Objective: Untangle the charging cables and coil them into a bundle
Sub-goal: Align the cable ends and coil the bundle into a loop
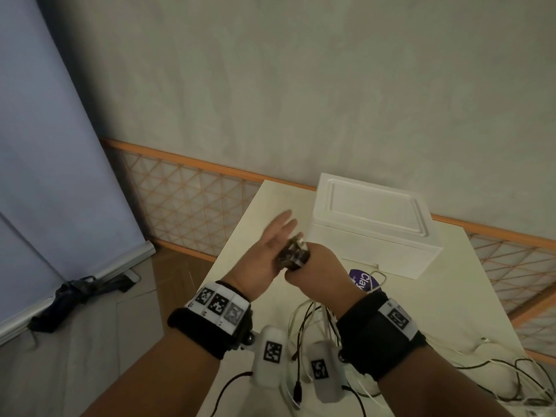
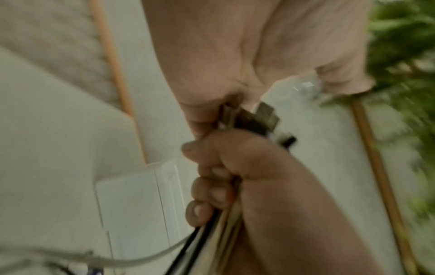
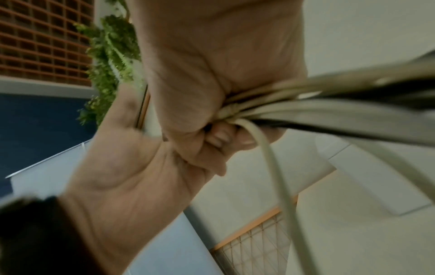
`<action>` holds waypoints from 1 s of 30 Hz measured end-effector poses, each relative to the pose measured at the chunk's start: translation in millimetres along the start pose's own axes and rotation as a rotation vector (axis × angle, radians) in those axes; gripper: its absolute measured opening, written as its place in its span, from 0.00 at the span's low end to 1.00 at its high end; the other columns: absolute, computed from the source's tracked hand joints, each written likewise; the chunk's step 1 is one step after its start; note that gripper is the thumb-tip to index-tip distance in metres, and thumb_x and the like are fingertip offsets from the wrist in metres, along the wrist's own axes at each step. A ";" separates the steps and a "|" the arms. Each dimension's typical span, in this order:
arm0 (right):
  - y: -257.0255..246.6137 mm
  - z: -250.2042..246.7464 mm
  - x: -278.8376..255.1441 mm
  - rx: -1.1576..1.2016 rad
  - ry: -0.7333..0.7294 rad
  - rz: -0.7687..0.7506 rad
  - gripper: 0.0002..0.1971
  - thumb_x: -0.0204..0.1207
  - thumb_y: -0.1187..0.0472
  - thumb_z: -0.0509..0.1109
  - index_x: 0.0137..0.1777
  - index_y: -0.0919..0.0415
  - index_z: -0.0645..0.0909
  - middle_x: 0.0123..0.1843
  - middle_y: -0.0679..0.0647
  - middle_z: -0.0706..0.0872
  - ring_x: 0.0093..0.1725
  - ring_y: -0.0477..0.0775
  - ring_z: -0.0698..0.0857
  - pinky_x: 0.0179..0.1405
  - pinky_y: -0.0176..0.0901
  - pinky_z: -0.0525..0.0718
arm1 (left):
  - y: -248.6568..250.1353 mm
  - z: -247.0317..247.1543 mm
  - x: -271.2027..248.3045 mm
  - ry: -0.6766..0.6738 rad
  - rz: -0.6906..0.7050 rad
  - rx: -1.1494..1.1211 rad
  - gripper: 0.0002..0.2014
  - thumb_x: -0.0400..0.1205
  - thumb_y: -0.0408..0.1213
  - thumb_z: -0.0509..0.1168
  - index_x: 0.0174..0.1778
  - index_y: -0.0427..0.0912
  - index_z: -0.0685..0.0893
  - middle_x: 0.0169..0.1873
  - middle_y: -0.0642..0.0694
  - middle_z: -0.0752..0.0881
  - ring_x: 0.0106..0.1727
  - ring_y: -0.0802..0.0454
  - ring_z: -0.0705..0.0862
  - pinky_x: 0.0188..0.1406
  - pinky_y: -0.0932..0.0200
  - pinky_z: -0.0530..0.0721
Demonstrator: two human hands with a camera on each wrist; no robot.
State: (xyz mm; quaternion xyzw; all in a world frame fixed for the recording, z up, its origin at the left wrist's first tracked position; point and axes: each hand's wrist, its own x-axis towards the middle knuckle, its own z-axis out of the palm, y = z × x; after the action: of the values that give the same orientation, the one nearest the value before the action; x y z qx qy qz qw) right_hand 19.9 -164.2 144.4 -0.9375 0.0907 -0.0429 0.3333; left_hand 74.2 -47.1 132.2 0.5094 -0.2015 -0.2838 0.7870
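Observation:
My right hand [image 1: 319,269] is closed in a fist around a bunch of white and black charging cables [image 1: 307,323], held above the table. Their plug ends [image 1: 293,251] stick out of the top of the fist. My left hand [image 1: 270,245] is flat, fingers straight, with its palm against those plug ends. In the left wrist view the plugs [image 2: 259,119] sit between the left palm [image 2: 223,55] and the right fist [image 2: 235,176]. The right wrist view shows the cables [image 3: 306,104] leaving my right hand [image 3: 212,55] in one bunch, beside my left hand [image 3: 129,176].
A white box [image 1: 370,224] with a lid stands at the back of the cream table [image 1: 258,212]. A purple label [image 1: 362,279] lies in front of it. Loose cable lengths [image 1: 511,374] trail over the table's near right part. A dark heap lies on the floor at left.

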 end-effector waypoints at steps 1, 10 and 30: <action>0.2 -4.4 0.7 0.125 0.028 0.013 0.03 0.67 0.66 0.71 0.36 0.59 0.80 0.30 0.50 0.82 0.30 0.49 0.80 0.31 0.42 0.77 | -3.0 -7.1 -0.2 0.009 0.000 -0.114 0.52 0.53 0.55 0.84 0.73 0.55 0.68 0.73 0.51 0.73 0.73 0.50 0.73 0.63 0.58 0.80; 6.3 7.8 2.0 0.439 -0.022 0.073 0.40 0.44 0.35 0.84 0.56 0.50 0.79 0.52 0.50 0.88 0.53 0.47 0.87 0.55 0.49 0.86 | -34.6 22.5 -23.4 0.007 0.052 0.308 0.20 0.72 0.24 0.65 0.58 0.45 0.84 0.55 0.42 0.89 0.61 0.47 0.86 0.60 0.49 0.84; -3.9 -27.3 -14.6 0.375 0.178 -0.387 0.29 0.63 0.40 0.73 0.66 0.39 0.75 0.65 0.42 0.76 0.64 0.39 0.76 0.61 0.28 0.73 | -49.3 24.7 -13.2 0.372 0.033 0.523 0.15 0.81 0.29 0.62 0.29 0.48 0.80 0.18 0.59 0.81 0.23 0.67 0.76 0.28 0.70 0.72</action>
State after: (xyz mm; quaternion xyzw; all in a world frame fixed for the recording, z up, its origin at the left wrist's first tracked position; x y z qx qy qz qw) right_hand 2.3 -175.2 167.7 -0.8518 -0.0704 -0.2041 0.4773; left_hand 37.3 -71.3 96.5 0.7340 -0.1287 -0.1117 0.6574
